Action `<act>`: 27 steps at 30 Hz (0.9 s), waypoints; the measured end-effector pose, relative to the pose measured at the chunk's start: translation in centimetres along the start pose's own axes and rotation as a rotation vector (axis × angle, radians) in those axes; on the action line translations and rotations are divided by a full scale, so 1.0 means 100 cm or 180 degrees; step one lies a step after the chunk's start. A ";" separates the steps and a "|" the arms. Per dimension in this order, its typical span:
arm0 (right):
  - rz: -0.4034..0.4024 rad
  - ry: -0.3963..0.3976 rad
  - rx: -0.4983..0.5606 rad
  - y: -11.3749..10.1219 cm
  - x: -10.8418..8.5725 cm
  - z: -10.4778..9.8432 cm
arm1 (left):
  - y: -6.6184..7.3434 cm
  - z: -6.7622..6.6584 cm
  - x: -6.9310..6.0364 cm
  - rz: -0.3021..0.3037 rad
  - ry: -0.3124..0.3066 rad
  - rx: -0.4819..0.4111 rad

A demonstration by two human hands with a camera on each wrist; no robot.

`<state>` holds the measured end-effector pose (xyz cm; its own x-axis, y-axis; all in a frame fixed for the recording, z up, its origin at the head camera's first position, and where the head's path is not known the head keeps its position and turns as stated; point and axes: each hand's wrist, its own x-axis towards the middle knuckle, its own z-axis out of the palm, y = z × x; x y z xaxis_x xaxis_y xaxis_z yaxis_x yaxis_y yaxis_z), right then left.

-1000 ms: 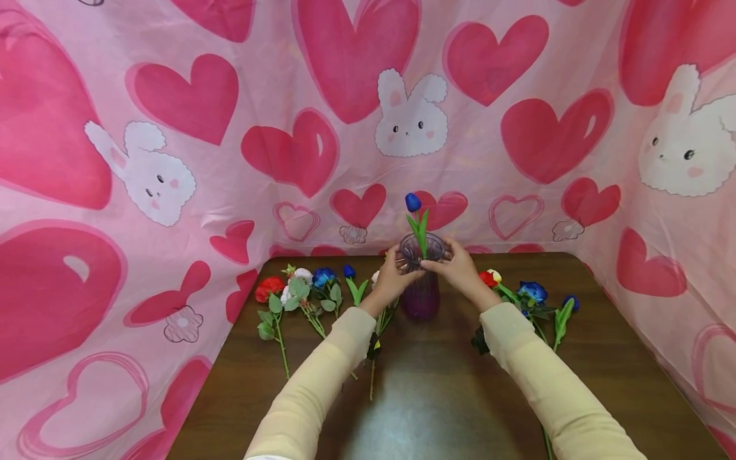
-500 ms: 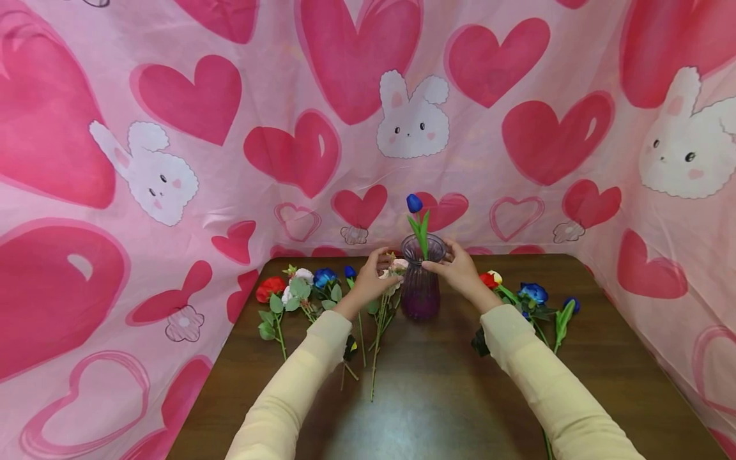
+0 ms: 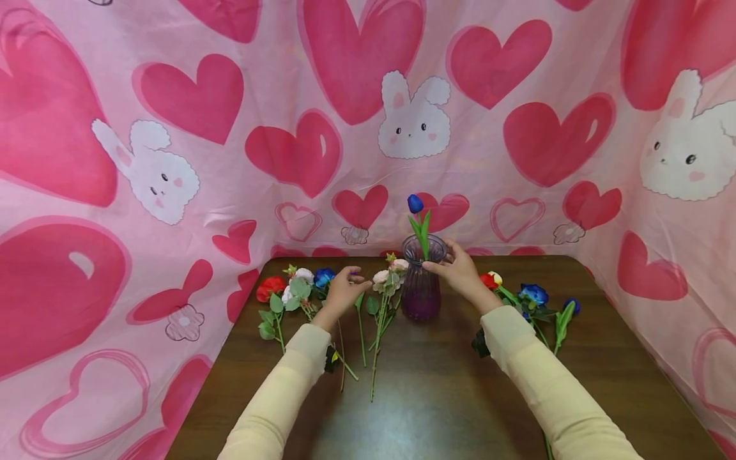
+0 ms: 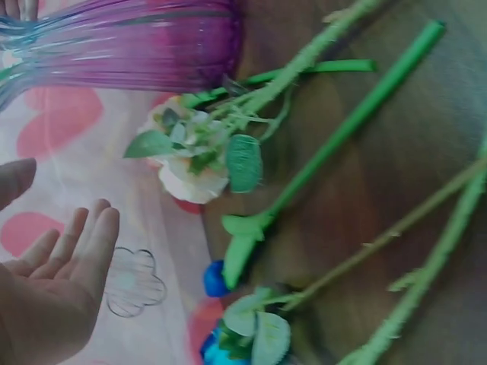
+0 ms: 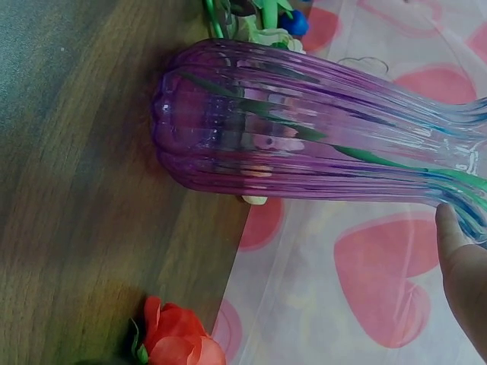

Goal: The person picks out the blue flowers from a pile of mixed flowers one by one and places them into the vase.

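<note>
- Purple glass vase: upright on brown bench, nr far edge, approx. ctr.
- Blue tulip: stands in vase; bloom + leaves above rim, stem visible thru glass (R wrist view).
- R hand: at vase neck, R side; thumb in front, fingers behind, curled partway abt. it.
- L hand: apart from vase, above flwrs at L; fingers loosely extended, thumb apart, nothing held.
- Cream flwrs: on bench betw. L hand & vase, just beside vase.
- Farther L: red rose, white flwrs, blue rose.
- R side: red flwr, blue flwr, 2nd tulip; stems partly behind R sleeve.
- Pink heart-print cloth behind bench.
</note>
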<state>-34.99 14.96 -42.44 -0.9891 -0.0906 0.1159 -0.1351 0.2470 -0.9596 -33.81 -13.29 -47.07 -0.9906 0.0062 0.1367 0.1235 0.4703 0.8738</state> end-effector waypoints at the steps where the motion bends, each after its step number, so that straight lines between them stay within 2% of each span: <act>1: 0.0006 0.0002 0.0003 0.000 0.000 0.000 | -0.003 -0.001 -0.002 -0.0039 0.0028 0.0068; 3: 0.0016 0.0000 0.0005 0.001 0.000 0.000 | -0.010 -0.002 -0.006 -0.0112 0.0068 0.0201; 6: 0.0025 -0.0015 0.0006 0.002 0.000 -0.001 | -0.018 -0.004 -0.013 -0.0300 0.0046 0.0247; 10: 0.0001 -0.0025 0.0018 0.002 0.000 -0.001 | -0.029 -0.004 -0.022 -0.0612 -0.0137 0.0192; 13: -0.0007 -0.0012 0.0032 0.003 0.000 -0.002 | -0.035 -0.003 -0.028 -0.0761 -0.0336 0.0230; 19: -0.0019 -0.0030 0.0049 0.002 -0.001 -0.002 | -0.044 0.002 -0.039 -0.0758 -0.0641 0.0418; 27: 0.0004 -0.0126 0.0136 -0.034 -0.022 0.000 | -0.057 0.017 -0.049 -0.0793 -0.0814 0.0619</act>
<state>-32.32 14.28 -39.47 -0.9861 -0.1286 0.1053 -0.1304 0.2057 -0.9699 -29.76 -14.53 -53.47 -0.9745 0.0787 -0.2100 -0.1113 0.6431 0.7576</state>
